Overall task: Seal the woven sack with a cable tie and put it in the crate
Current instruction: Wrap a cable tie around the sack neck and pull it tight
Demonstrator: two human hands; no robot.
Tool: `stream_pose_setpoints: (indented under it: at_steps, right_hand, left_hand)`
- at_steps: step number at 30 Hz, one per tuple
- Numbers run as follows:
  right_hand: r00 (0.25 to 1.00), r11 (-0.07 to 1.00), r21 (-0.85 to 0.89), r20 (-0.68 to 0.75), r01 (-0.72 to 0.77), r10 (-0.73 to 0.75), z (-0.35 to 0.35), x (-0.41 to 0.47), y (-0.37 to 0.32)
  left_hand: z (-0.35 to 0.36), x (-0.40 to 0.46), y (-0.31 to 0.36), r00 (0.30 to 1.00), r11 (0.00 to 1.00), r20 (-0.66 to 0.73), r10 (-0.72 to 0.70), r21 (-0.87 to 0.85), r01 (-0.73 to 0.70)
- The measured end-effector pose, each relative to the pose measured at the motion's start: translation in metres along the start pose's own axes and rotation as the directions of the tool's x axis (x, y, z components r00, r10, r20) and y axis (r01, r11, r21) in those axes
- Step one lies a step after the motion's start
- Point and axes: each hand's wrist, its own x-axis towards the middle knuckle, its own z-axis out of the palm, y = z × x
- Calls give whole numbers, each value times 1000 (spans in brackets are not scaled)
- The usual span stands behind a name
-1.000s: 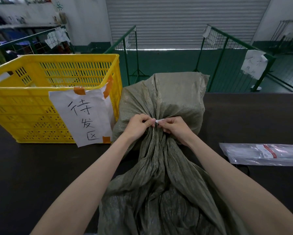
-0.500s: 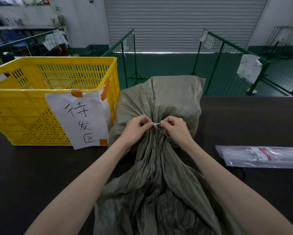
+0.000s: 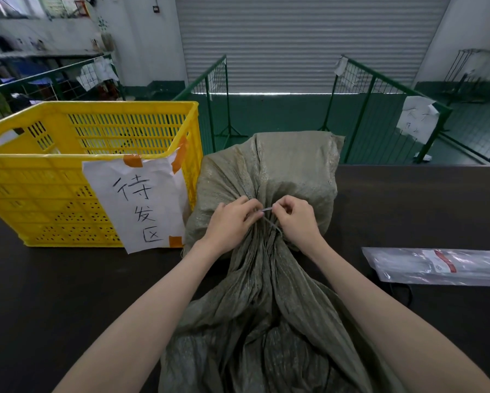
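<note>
Two bare hands meet at the gathered neck of one grey-green woven sack [image 3: 266, 177] that lies on a dark worktop [image 3: 53, 293], its filled end away from the person and its loose mouth spreading toward the camera. The left hand [image 3: 232, 222] is curled nearly closed, thumb and fingertips pinching one end of a thin pale cable tie [image 3: 267, 209]. The right hand [image 3: 296, 219] is curled the same way, pinching the tie from the other side, so the short strip runs between the two sets of fingertips. A second stretch of the tie slants down across the bunched fabric just beside the right hand. One yellow slatted plastic crate [image 3: 90, 177] stands on the worktop just beside the sack on the left, touching or almost touching it, with one handwritten paper sign [image 3: 141, 205] taped to its front. One clear plastic packet [image 3: 442, 265] lies flat on the worktop to the right, well apart from the sack.
</note>
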Motion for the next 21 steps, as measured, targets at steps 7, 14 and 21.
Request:
stream_pose_setpoints:
  at_steps: [7,14,21]
  right_hand:
    - [992,1000,6,-128,-14,15,-6,-1,1]
    - [975,994,78,-202,-74,89,-21,-7,17]
    - [975,922,367,-125,-124,181,-10,-17,12]
  left_hand:
    - [8,-6,-6,999,996,-25,-28,-80,26]
    - [21,-19,-22,996,977,26,-89,-193,92]
    - [22,-16,-14,1000,984,-22,-20,-178,16]
